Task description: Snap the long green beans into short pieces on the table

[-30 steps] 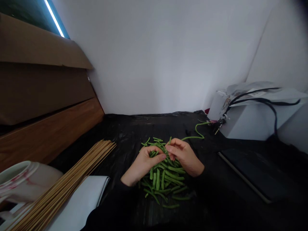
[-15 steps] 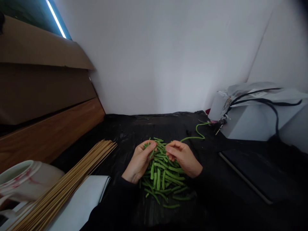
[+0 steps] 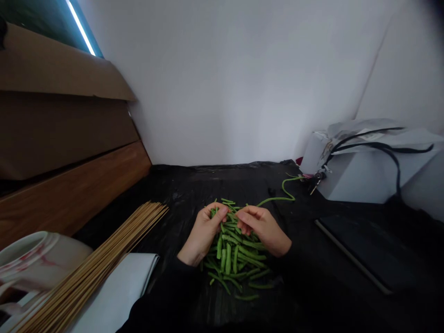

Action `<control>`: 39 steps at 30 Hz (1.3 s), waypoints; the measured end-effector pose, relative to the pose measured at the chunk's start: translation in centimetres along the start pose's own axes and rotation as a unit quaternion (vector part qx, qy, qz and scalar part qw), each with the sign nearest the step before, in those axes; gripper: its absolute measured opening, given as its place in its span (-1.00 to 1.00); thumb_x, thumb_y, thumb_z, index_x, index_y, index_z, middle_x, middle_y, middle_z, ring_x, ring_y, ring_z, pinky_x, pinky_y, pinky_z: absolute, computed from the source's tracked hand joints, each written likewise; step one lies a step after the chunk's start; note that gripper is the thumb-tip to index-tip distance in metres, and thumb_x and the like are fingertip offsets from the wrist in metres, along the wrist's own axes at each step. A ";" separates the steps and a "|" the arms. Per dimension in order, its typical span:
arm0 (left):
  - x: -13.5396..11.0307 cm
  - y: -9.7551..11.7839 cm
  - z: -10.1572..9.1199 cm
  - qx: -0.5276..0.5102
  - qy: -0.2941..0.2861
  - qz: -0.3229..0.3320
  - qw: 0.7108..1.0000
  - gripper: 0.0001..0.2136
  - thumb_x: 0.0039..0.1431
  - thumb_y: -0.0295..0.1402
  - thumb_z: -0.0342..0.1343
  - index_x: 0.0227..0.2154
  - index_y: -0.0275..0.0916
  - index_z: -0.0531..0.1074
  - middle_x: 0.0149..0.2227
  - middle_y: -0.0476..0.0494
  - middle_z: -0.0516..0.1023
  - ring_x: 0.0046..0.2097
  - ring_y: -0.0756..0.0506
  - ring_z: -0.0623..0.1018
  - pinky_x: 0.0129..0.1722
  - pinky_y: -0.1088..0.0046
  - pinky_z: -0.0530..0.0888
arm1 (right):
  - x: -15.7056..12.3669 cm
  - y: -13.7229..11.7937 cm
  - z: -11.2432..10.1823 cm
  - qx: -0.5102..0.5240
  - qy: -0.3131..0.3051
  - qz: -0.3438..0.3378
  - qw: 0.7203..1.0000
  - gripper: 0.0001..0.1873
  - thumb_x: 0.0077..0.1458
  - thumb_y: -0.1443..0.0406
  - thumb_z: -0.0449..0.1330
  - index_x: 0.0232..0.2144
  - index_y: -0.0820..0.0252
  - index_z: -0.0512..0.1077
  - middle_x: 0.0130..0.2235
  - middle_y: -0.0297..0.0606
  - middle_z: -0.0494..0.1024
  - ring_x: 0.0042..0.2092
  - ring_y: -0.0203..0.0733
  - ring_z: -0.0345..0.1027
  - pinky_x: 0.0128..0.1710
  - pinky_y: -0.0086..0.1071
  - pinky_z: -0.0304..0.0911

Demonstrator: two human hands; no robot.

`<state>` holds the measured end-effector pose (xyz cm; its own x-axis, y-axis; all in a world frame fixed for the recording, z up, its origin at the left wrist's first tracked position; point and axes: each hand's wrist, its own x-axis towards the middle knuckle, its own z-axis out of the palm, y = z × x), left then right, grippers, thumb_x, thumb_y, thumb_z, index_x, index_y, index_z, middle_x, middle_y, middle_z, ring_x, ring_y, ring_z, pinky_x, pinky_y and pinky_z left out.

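Over a heap of green bean pieces (image 3: 239,256), my two hands are close together. My left hand (image 3: 204,229) is closed, thumb against fingers, on some green bean pieces (image 3: 213,212) that show between them. Just to its right, my right hand (image 3: 262,226) is pinched with its fingertips pointing at the left hand's. Whatever those right fingertips hold is hidden. A long uncut green bean (image 3: 277,199) curves over the black sheet behind my right hand; its near end disappears behind that hand.
Thin wooden sticks (image 3: 114,254) lie beside a white mug (image 3: 62,259) and a white folded sheet (image 3: 121,291) at left. A dark flat case (image 3: 364,252) lies at right, below a white box with straps (image 3: 360,175). A cardboard box (image 3: 62,129) stands upper left.
My left hand has shifted slightly to the right, and the fingertips of both hands are closer together. The near part of the long bean has slid slightly left.
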<state>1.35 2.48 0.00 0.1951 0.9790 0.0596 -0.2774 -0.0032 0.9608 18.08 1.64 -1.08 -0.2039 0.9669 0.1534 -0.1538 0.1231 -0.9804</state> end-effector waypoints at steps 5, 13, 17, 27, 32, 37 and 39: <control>0.1 0.7 -0.1 -0.015 0.064 0.044 0.997 -0.66 0.06 -0.09 0.21 -0.48 -0.28 0.31 -0.49 0.05 0.41 -0.63 0.17 0.13 -0.64 0.65 0.02 | 1.4 0.9 -3.5 -0.105 0.125 -0.041 0.986 -0.67 0.14 0.09 0.09 -0.26 0.21 0.47 -0.41 -0.26 0.53 -0.47 -0.29 0.35 -0.50 -0.43 0.21; 0.1 0.7 -0.3 0.076 0.101 0.111 0.986 -0.78 0.20 -0.15 0.08 -0.29 -0.22 0.33 -0.57 0.11 0.32 -0.60 0.10 0.17 -0.60 0.63 0.10 | 3.1 4.2 -7.7 -0.375 0.182 -0.066 0.907 -0.79 0.09 0.20 0.09 -0.39 0.10 0.50 -0.32 -0.18 0.59 -0.20 -0.05 0.43 -0.11 -0.22 0.20; -0.2 0.5 -0.2 0.223 0.085 0.198 0.951 -0.83 0.25 -0.26 0.05 -0.20 -0.22 0.41 -0.47 0.02 0.41 -0.45 0.01 0.36 -0.39 0.54 0.29 | 3.1 4.4 -7.6 -0.407 0.173 -0.083 0.893 -0.74 0.09 0.20 0.10 -0.57 0.12 0.44 -0.44 -0.18 0.56 -0.27 -0.05 0.42 -0.13 -0.24 0.19; -1.0 -0.4 0.2 0.553 -0.085 0.292 0.776 -0.60 0.20 -0.21 0.13 0.10 -0.04 0.37 0.14 -0.18 0.41 0.11 -0.26 0.28 0.05 0.13 0.19 | 2.4 1.8 -5.8 -0.176 0.229 -0.086 0.954 -0.69 0.02 0.06 0.22 -0.32 0.19 0.50 -0.42 -0.24 0.53 -0.41 -0.16 0.41 -0.47 -0.34 0.29; -0.7 -0.2 -0.1 0.482 0.032 0.331 0.810 -0.81 0.23 -0.31 0.10 -0.16 -0.08 0.57 -0.15 -0.15 0.60 -0.06 -0.20 0.38 -0.02 0.20 0.25 | 1.9 1.0 -4.1 -0.151 0.244 -0.131 0.949 -0.75 0.00 0.12 0.27 -0.34 0.18 0.53 -0.39 -0.23 0.55 -0.42 -0.19 0.39 -0.43 -0.32 0.33; -0.8 0.1 -0.1 0.421 0.056 0.339 0.839 -0.85 0.14 -0.35 0.19 -0.24 -0.04 0.62 -0.34 -0.12 0.60 -0.25 -0.16 0.41 -0.18 0.29 0.29 | 0.7 0.3 -2.3 -0.225 0.228 -0.215 0.923 -0.84 0.10 0.19 0.20 -0.31 0.08 0.56 -0.29 -0.22 0.57 -0.31 -0.13 0.41 -0.31 -0.27 0.33; -0.8 0.1 0.0 0.426 0.043 0.339 0.838 -0.85 0.14 -0.34 0.20 -0.24 -0.05 0.62 -0.35 -0.13 0.59 -0.26 -0.15 0.41 -0.20 0.31 0.30 | 0.2 -0.1 -1.7 -0.253 0.213 -0.242 0.912 -0.85 0.13 0.22 0.18 -0.30 0.04 0.56 -0.28 -0.23 0.57 -0.26 -0.10 0.41 -0.25 -0.23 0.31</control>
<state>1.16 1.67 0.07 0.1848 0.7047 0.6850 0.4825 -0.6723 0.5615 19.69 2.18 -1.20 0.1804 0.7573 0.6277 0.3623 0.5421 -0.7582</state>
